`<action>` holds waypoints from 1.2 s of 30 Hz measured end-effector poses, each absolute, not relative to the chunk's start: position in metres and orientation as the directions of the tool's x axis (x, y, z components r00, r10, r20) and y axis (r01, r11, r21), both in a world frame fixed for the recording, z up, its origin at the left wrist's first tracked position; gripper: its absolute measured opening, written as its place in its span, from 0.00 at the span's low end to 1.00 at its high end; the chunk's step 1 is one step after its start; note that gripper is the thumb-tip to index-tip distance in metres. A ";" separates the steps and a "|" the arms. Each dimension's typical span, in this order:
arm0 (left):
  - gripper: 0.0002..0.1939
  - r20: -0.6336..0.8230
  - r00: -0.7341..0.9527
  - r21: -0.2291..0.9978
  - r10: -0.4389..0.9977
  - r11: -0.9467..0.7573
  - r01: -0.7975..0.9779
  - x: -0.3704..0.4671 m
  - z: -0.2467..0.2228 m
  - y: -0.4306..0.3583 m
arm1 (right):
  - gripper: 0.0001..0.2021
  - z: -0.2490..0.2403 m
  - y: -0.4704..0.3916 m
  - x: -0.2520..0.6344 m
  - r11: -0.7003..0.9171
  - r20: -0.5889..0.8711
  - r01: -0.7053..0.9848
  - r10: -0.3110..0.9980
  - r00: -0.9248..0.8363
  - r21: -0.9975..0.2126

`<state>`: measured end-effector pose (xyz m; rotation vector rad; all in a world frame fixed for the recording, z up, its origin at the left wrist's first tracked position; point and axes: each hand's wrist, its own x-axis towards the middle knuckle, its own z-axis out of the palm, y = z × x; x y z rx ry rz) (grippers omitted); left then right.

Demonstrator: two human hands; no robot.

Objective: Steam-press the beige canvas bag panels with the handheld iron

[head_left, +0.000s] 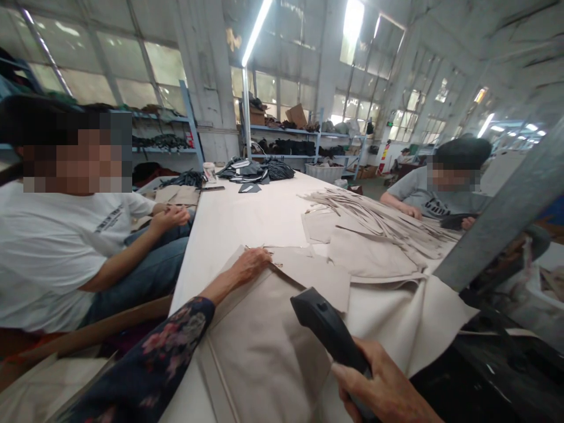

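Note:
In the head view my right hand [374,379] is wrapped round a black handheld tool [328,329] with a wide, flat head, held above the beige fabric. My left hand [255,261] reaches forward, its fingers together on the top edge of a large beige fabric piece [264,329]; whether they pinch it is hard to see. Small loose threads show by those fingertips. A second beige piece [317,270] lies just right of my left hand. Further right rest a folded beige piece [374,255] and a pile of long beige strips [374,214].
The white table [247,214] bears a dark fabric pile [255,170] at its far end. One person in a white shirt [57,252] sits at left, another in grey [418,188] at far right. A slanting metal post [506,205] stands right. Shelves [286,129] line the back.

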<state>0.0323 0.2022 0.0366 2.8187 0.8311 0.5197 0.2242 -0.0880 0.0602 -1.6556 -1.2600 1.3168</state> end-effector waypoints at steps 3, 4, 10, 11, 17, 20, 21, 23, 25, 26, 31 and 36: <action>0.14 0.279 0.774 0.322 0.568 -0.815 0.481 0.021 0.060 0.193 | 0.12 0.062 -0.092 0.225 -0.296 -0.299 0.262 0.954 0.029 -0.919; 0.13 0.283 0.768 0.345 0.574 -0.808 0.477 0.016 0.070 0.187 | 0.12 0.064 -0.093 0.225 -0.298 -0.299 0.262 0.953 0.034 -0.918; 0.14 0.223 0.674 0.598 0.704 -0.645 0.476 -0.007 0.115 0.146 | 0.10 0.081 -0.098 0.214 -0.206 -0.218 0.222 0.975 -0.032 -0.953; 0.14 0.183 0.640 0.685 0.746 -0.564 0.461 -0.010 0.116 0.139 | 0.10 0.084 -0.098 0.211 -0.180 -0.194 0.205 0.979 -0.053 -0.962; 0.18 0.099 0.537 0.910 0.837 -0.294 0.291 -0.028 0.112 0.106 | 0.11 0.091 -0.097 0.189 -0.110 -0.130 0.164 0.985 -0.117 -0.980; 0.18 0.087 0.517 0.934 0.851 -0.250 0.254 -0.033 0.112 0.092 | 0.10 0.091 -0.098 0.179 -0.081 -0.106 0.164 0.983 -0.150 -0.983; 0.18 0.086 0.509 0.941 0.856 -0.238 0.241 -0.034 0.113 0.089 | 0.10 0.091 -0.098 0.176 -0.081 -0.107 0.165 0.982 -0.157 -0.983; 0.17 0.076 0.500 0.955 0.863 -0.208 0.212 -0.035 0.112 0.083 | 0.11 0.092 -0.098 0.170 -0.076 -0.106 0.179 0.981 -0.164 -0.981; 0.16 0.063 0.510 0.967 0.858 -0.179 0.181 -0.035 0.109 0.077 | 0.11 0.093 -0.096 0.164 -0.053 -0.087 0.209 0.984 -0.158 -0.977; 0.16 0.055 0.522 0.973 0.851 -0.164 0.165 -0.034 0.107 0.075 | 0.11 0.095 -0.094 0.162 -0.035 -0.072 0.225 0.985 -0.154 -0.974; 0.15 0.015 0.523 0.993 0.852 -0.074 0.092 -0.036 0.096 0.072 | 0.13 0.108 -0.082 0.158 0.011 -0.012 0.222 0.994 -0.104 -0.975; 0.16 -0.012 0.489 0.999 0.872 -0.015 0.052 -0.044 0.089 0.077 | 0.14 0.110 -0.096 0.167 -0.038 -0.063 0.226 0.992 -0.106 -0.973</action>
